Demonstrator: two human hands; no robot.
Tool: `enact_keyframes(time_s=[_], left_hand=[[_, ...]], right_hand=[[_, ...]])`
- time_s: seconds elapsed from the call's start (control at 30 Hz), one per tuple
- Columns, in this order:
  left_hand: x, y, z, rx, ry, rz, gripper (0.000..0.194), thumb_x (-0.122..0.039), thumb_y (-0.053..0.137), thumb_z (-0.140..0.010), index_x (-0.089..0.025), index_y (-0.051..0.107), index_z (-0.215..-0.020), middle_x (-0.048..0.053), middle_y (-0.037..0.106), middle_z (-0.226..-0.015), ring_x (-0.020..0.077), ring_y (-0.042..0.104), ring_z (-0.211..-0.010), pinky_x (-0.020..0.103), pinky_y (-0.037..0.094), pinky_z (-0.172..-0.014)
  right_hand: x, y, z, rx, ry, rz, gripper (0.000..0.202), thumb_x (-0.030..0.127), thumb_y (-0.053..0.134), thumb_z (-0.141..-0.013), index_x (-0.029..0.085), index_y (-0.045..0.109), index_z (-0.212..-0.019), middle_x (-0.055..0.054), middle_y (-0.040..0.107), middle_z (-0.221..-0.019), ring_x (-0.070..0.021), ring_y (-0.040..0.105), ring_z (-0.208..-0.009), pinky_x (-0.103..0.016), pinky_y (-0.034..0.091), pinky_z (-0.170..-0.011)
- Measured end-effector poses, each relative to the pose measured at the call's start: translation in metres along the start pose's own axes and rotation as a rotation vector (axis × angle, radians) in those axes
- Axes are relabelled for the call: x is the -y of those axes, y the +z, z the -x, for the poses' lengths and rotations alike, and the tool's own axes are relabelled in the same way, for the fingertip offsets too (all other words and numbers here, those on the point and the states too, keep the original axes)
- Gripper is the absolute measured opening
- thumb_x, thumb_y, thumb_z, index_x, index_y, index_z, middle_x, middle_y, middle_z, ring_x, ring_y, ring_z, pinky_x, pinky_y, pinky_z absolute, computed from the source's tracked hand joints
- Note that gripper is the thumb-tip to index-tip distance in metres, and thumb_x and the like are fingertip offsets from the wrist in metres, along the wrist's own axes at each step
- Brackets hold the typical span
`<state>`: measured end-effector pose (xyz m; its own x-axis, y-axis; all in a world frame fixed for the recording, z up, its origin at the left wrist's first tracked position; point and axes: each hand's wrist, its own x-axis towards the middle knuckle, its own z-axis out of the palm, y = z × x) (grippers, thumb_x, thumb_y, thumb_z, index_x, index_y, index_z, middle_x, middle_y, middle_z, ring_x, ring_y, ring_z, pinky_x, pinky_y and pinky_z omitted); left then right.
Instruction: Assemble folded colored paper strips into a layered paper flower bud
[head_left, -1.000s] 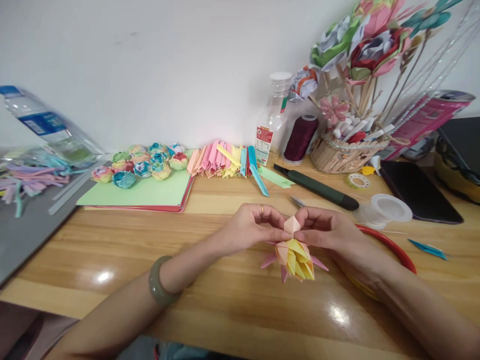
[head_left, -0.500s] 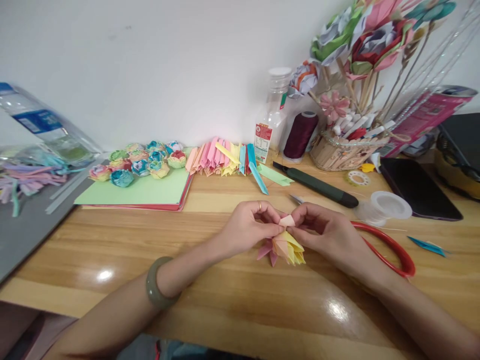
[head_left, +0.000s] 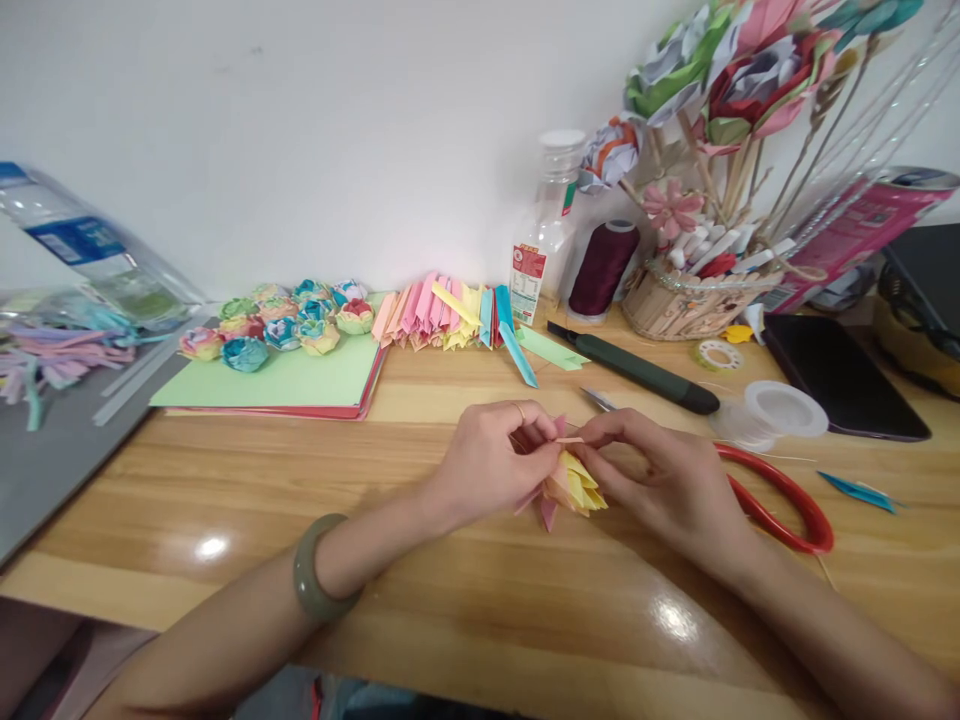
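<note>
A folded paper flower (head_left: pixel 576 484), yellow with peach and pink petals, hangs between my two hands just over the wooden table. My left hand (head_left: pixel 501 455) is closed on its left side, thumb against the fingers. From the right, my right hand (head_left: pixel 660 475) pinches the peach paper edge at the top of the flower. That edge now shows as a thin strip between the fingertips. Behind my right hand lie red-handled scissors (head_left: pixel 806 515), partly covered by it, with the blade tip showing beyond the fingers.
Small paper flowers sit on green paper (head_left: pixel 255 390) at the back left. Folded strips (head_left: pixel 427 315), a clear bottle (head_left: pixel 551 230), purple thread (head_left: pixel 602 270), a dark green pen-like tool (head_left: pixel 645 375), a clear spool (head_left: pixel 780 412), a phone (head_left: pixel 844 375) and a flower basket (head_left: pixel 690 300) stand or lie behind.
The peach paper at the top of the flower has tilted from a broad face to a thin edge. The flower has turned slightly, and my right hand has shifted a little.
</note>
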<state>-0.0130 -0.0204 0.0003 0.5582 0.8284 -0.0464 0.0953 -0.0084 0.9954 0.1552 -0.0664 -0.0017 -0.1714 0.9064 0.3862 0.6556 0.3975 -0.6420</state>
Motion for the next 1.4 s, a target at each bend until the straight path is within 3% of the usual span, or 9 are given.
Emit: enact_keyframes(time_s=[0.07, 0.13, 0.2, 0.27, 0.37, 0.47, 0.63, 0.73, 1.4], left_hand=[[-0.002, -0.003, -0.001, 0.000, 0.018, 0.058, 0.008, -0.023, 0.054, -0.078, -0.014, 0.055, -0.076, -0.002, 0.060, -0.057, 0.0074, 0.056, -0.041, 0.016, 0.042, -0.037], [-0.002, -0.006, -0.005, -0.102, -0.035, 0.193, 0.014, -0.024, 0.055, -0.077, -0.016, 0.057, -0.088, 0.002, 0.065, -0.080, 0.0086, 0.063, -0.057, 0.021, 0.053, -0.052], [-0.001, -0.007, -0.009, -0.034, -0.139, 0.299, 0.021, -0.024, 0.059, -0.075, -0.016, 0.058, -0.094, 0.003, 0.065, -0.085, 0.0094, 0.063, -0.061, 0.024, 0.055, -0.059], [0.002, -0.008, -0.013, 0.073, -0.160, 0.330, 0.016, -0.021, 0.064, -0.071, -0.013, 0.062, -0.084, 0.003, 0.066, -0.077, 0.0113, 0.064, -0.064, 0.025, 0.054, -0.062], [0.006, -0.007, -0.014, -0.062, 0.025, 0.196, 0.011, -0.022, 0.066, -0.070, -0.013, 0.063, -0.074, 0.002, 0.066, -0.068, 0.0111, 0.062, -0.061, 0.024, 0.053, -0.059], [0.009, -0.007, -0.012, -0.286, 0.287, -0.061, 0.008, -0.022, 0.064, -0.073, -0.014, 0.064, -0.075, 0.003, 0.067, -0.073, 0.0111, 0.062, -0.065, 0.022, 0.052, -0.058], [0.011, -0.010, -0.008, -0.342, 0.822, -0.508, 0.004, -0.013, 0.060, -0.076, -0.015, 0.061, -0.080, 0.005, 0.066, -0.075, 0.0114, 0.062, -0.071, 0.024, 0.053, -0.065], [0.012, -0.011, -0.006, -0.299, 0.937, -0.632, 0.006, -0.010, 0.058, -0.077, -0.013, 0.060, -0.082, 0.006, 0.065, -0.076, 0.0119, 0.062, -0.072, 0.024, 0.053, -0.066], [0.014, -0.007, -0.007, -0.300, 0.810, -0.634, 0.005, -0.014, 0.048, -0.085, -0.016, 0.052, -0.085, 0.001, 0.060, -0.076, 0.0092, 0.056, -0.071, 0.020, 0.045, -0.064]], right_hand=[[-0.001, 0.000, 0.002, -0.037, -0.103, 0.073, 0.007, 0.016, 0.054, -0.083, 0.021, 0.055, -0.086, -0.001, 0.068, -0.078, -0.0129, 0.063, -0.065, -0.024, 0.048, -0.059], [-0.003, -0.001, 0.002, -0.051, -0.183, 0.107, 0.012, 0.012, 0.053, -0.083, 0.022, 0.055, -0.089, -0.002, 0.069, -0.082, -0.0142, 0.064, -0.070, -0.025, 0.049, -0.061], [-0.005, -0.002, 0.001, -0.060, -0.261, 0.132, 0.015, 0.009, 0.052, -0.082, 0.022, 0.055, -0.089, -0.003, 0.069, -0.085, -0.0157, 0.065, -0.078, -0.027, 0.050, -0.066], [-0.006, -0.003, -0.001, -0.099, -0.331, 0.175, 0.017, 0.008, 0.054, -0.081, 0.022, 0.056, -0.088, -0.005, 0.068, -0.090, -0.0178, 0.064, -0.084, -0.031, 0.050, -0.071], [-0.004, -0.008, -0.005, -0.239, -0.331, 0.253, 0.016, 0.010, 0.058, -0.079, 0.022, 0.059, -0.088, -0.008, 0.066, -0.093, -0.0202, 0.062, -0.084, -0.034, 0.049, -0.073], [0.002, -0.011, -0.007, -0.294, -0.123, 0.183, 0.010, 0.018, 0.059, -0.080, 0.023, 0.061, -0.088, -0.005, 0.066, -0.082, -0.0182, 0.061, -0.073, -0.031, 0.048, -0.064], [0.014, -0.011, -0.010, 0.027, 0.257, -0.202, 0.021, 0.040, 0.054, -0.082, 0.020, 0.061, -0.079, -0.002, 0.065, -0.071, -0.0146, 0.058, -0.062, -0.025, 0.044, -0.053], [0.017, -0.009, -0.012, 0.061, 0.341, -0.311, 0.027, 0.043, 0.054, -0.081, 0.019, 0.060, -0.071, 0.001, 0.060, -0.065, -0.0124, 0.053, -0.059, -0.023, 0.041, -0.052], [0.007, -0.007, -0.006, -0.021, 0.406, -0.394, 0.025, 0.041, 0.060, -0.077, 0.018, 0.061, -0.067, -0.002, 0.065, -0.065, -0.0146, 0.059, -0.060, -0.025, 0.044, -0.054]])
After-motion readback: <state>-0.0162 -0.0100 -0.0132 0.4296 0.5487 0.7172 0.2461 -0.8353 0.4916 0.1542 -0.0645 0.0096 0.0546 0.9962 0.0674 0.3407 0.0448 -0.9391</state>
